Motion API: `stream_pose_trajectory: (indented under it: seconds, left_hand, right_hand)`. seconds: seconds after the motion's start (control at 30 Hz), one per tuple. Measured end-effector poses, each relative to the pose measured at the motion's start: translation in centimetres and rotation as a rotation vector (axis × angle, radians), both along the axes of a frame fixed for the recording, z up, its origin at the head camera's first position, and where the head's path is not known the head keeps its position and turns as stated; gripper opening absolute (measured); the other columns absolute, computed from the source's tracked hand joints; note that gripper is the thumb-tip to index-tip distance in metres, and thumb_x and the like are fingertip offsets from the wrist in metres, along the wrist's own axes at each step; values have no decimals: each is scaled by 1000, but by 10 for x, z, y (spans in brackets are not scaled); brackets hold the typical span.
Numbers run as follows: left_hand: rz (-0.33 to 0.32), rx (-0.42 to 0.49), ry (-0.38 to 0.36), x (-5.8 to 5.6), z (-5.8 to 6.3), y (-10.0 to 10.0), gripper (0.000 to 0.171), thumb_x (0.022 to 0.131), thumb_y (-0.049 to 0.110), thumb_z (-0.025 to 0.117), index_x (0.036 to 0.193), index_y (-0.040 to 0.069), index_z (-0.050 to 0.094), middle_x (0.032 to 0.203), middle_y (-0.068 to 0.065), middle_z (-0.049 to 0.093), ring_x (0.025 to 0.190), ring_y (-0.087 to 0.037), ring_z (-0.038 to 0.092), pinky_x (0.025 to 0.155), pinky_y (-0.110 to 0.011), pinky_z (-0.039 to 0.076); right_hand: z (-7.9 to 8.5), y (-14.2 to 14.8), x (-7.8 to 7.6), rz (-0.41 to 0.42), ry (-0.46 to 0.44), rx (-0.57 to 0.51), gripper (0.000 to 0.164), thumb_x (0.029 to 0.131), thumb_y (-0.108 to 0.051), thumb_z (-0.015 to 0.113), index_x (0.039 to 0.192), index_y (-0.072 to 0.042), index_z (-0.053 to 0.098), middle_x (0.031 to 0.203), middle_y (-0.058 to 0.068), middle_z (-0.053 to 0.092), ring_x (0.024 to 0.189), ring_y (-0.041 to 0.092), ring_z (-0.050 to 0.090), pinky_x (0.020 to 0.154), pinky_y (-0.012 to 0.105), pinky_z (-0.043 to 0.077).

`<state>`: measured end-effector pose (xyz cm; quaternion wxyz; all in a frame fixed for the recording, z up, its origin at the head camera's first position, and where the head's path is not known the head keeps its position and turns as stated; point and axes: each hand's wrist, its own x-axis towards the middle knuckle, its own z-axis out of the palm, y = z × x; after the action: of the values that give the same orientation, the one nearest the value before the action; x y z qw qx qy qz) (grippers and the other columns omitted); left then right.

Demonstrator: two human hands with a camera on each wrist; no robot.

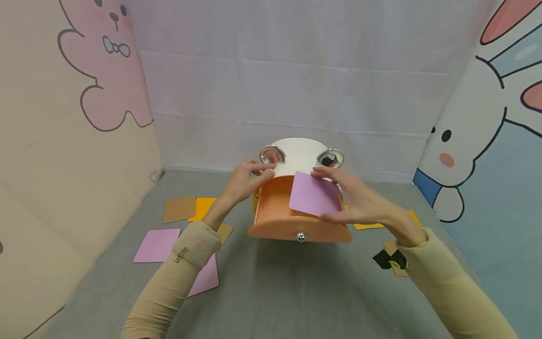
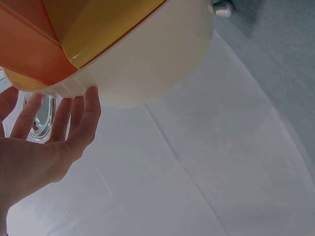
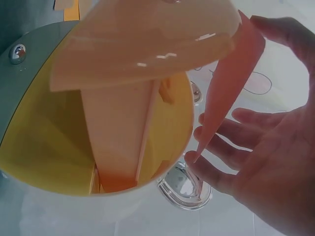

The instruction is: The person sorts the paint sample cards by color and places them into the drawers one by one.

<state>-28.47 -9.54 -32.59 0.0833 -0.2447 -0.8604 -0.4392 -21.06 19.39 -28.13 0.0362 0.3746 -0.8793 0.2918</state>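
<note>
While the right hand [image 1: 356, 200] pinches a thin, pink, round-cornered card [image 1: 312, 194] by its edges above the glossy orange curved-front drawer [image 1: 275, 229], the left hand [image 1: 244, 181], fingers loosely spread, touches the white rounded housing [image 1: 298, 151]; light pressure should avoid bending.

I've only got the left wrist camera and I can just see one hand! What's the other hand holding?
Observer: The right hand is holding a pale purple card, with the thumb at one edge and fingers at another.
Operator: Ooh, a card! Are there any more lying on the grey table? My camera only sees a plain bit of it.
Observer: Yes, look: a brown card lies right next to a yellow card, over on the left side.
</note>
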Motion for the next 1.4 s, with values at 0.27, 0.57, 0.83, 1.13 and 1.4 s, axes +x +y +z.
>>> stream_pose_trajectory:
  seconds: [0.27,0.57,0.83,1.13,1.4]
  left_hand:
    - [-9,-7,22,-1,-1,3,34,94,29,62,124,13,67,107,-12,61,96,-28,59,81,-38,51]
    - [-13,5,31,-2,-1,5,34,94,28,62,123,12,67,107,-12,61,96,-27,59,82,-39,50]
    - [-14,4,45,-1,-2,7,34,94,27,62,123,11,68,105,-12,62,95,-27,59,82,-38,50]
    - [-17,-13,46,1,-2,4,35,95,26,61,124,10,66,107,-14,61,97,-29,58,82,-41,50]
    - [64,-50,51,15,2,-19,31,93,28,63,115,7,69,117,-15,61,106,-36,58,89,-48,49]
  right_hand:
    - [4,-4,-1,-17,-42,61,87,76,-29,78,149,-11,34,152,8,39,138,29,34,106,59,36]
    - [8,-6,1,-15,-46,119,90,77,-35,77,150,-11,32,155,7,31,138,29,30,105,60,38]
    - [3,5,2,-149,-110,-14,75,84,-32,73,148,-15,38,152,8,40,132,35,41,104,64,36]
    - [-24,17,-11,-453,-64,-316,35,94,-31,61,121,-8,66,119,15,66,107,26,57,91,44,48]
    - [-46,15,-29,-611,-97,-363,43,92,-43,62,109,-4,70,108,16,69,96,25,61,80,32,49]
